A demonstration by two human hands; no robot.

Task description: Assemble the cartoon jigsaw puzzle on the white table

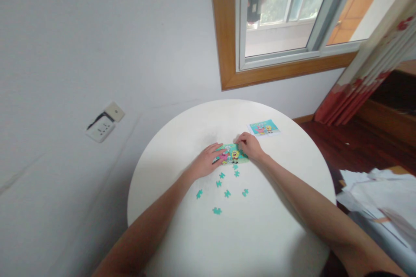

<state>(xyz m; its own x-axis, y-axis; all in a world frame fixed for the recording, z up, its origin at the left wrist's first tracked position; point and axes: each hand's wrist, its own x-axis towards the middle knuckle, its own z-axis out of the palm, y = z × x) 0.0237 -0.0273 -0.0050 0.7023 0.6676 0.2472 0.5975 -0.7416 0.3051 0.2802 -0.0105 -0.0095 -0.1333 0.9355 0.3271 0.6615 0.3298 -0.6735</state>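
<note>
Head: eight loose pieces (227, 193); left hand (206, 161) splayed on one puzzle (235, 156); right hand (250, 145) curled, contents unclear.

Left forearm (159, 214) in from near left, right forearm (302, 188) from near right. Left hand (205, 161) palm down, fingers extended rightward; right hand (250, 145) slightly farther, fingers curled.

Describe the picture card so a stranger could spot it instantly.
Find the round white table near the window. Just beyond the right hand, toward the far edge, lies the card. Unlike the puzzle, it has no hand on it.
</note>
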